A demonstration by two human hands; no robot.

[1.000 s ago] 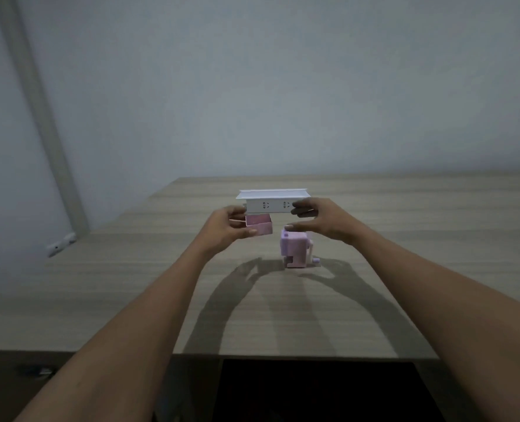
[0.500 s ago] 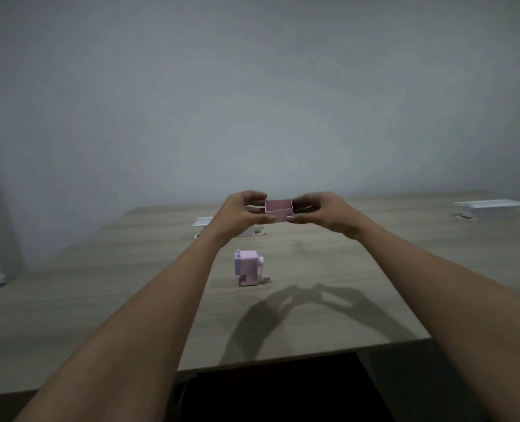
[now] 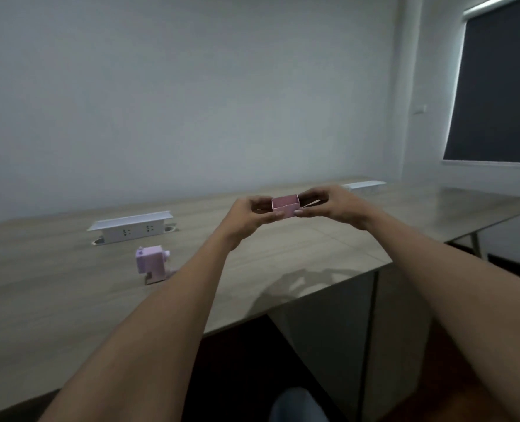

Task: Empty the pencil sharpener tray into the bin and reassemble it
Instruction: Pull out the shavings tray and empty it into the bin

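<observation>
While you hold the pink tray (image 3: 286, 206) up over the wood desk (image 3: 54, 300), your left hand (image 3: 246, 219) pinches its left end and your right hand (image 3: 335, 205) its right end, fingers closed on it. Sharpener body (image 3: 151, 263) stands on the desk to the left, well apart, near a raised socket box (image 3: 131, 228). Second socket box (image 3: 364, 185) sits far right. Plain grey wall, dark blind (image 3: 502, 86) at right. Desk's near edge runs under your forearms; open floor right of the desk.
</observation>
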